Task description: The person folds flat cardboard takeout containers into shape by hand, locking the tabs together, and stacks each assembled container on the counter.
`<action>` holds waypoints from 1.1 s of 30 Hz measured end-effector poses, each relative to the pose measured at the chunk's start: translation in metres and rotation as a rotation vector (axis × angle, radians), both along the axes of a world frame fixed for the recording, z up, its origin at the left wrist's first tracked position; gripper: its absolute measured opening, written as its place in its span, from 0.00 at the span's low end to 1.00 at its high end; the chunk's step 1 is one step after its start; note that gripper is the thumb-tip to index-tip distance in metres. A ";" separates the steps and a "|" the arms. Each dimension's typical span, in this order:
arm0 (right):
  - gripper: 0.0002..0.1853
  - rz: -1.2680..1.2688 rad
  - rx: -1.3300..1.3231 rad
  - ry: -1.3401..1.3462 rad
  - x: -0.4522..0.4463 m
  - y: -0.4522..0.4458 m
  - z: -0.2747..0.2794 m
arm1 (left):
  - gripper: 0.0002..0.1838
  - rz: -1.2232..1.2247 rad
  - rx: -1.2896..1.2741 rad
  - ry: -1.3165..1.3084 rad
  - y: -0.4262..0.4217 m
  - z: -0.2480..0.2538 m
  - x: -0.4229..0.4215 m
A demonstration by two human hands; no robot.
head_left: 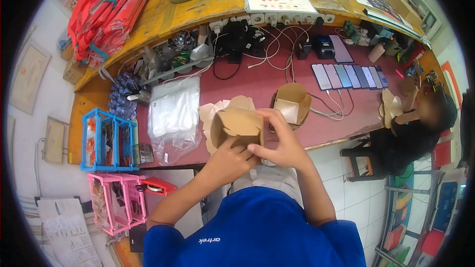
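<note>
A brown paper food box [241,122], partly folded, is held between my two hands in front of my chest, over the table's near edge. My left hand [231,159] has its fingers bent against the near side of the box. On the right side, my right hand [281,141] grips the wall, thumb low and fingers near the top. Unfolded box blanks [210,112] with scalloped edges lie just behind and left of it. To the right stands a stack of formed paper boxes [292,101], one nested in another.
Clear plastic bags [174,109] lie left of the blanks. Blue [106,141] and pink [116,200] racks stand at left. Several phones [349,76] with cables lie back right. A seated person [405,138] at far right is near another box blank [391,106].
</note>
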State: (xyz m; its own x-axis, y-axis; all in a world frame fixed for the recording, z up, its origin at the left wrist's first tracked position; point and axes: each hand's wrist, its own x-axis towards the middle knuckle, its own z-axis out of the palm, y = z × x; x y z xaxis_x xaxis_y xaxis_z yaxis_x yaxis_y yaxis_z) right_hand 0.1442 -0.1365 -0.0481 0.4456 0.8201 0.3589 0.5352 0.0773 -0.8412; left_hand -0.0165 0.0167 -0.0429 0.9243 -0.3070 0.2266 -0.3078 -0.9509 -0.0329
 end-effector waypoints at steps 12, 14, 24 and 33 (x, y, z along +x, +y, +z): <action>0.21 -0.133 0.067 0.856 -0.003 0.004 -0.020 | 0.66 0.037 -1.295 -0.510 0.037 0.012 -0.042; 0.19 -0.100 0.068 0.991 -0.006 0.008 -0.019 | 0.73 0.095 -1.228 -0.291 0.064 -0.028 -0.025; 0.57 0.130 0.033 0.144 -0.023 0.000 -0.011 | 0.72 0.166 -1.561 0.071 0.061 -0.049 -0.009; 0.65 -0.165 0.142 0.248 0.045 -0.041 -0.001 | 0.67 -0.091 -1.153 0.222 0.071 0.015 0.092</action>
